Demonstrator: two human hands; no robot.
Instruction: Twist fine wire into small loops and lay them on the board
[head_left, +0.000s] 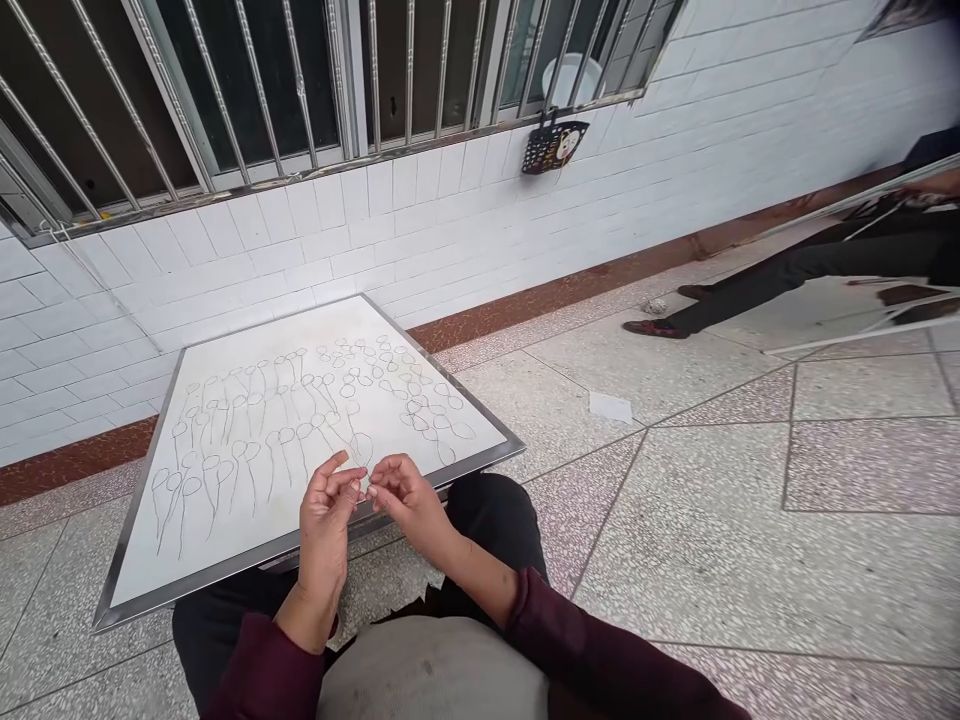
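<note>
My left hand and my right hand meet over the near edge of a white board with a metal rim. Both are closed in a pinch, thumb against finger, almost touching. A thin dark looped strand rises from between the fingertips; whether it is wire or cord I cannot tell. Several similar strands, each a round loop with a long tail, lie in rows across the board's left and middle. Toward its right side more looped strands lie in a loose cluster.
A tiled wall with a barred window stands behind the board. From the bars hangs a dark basket. White paper lies on the floor. At the right, a seated person's leg stretches out near pale poles.
</note>
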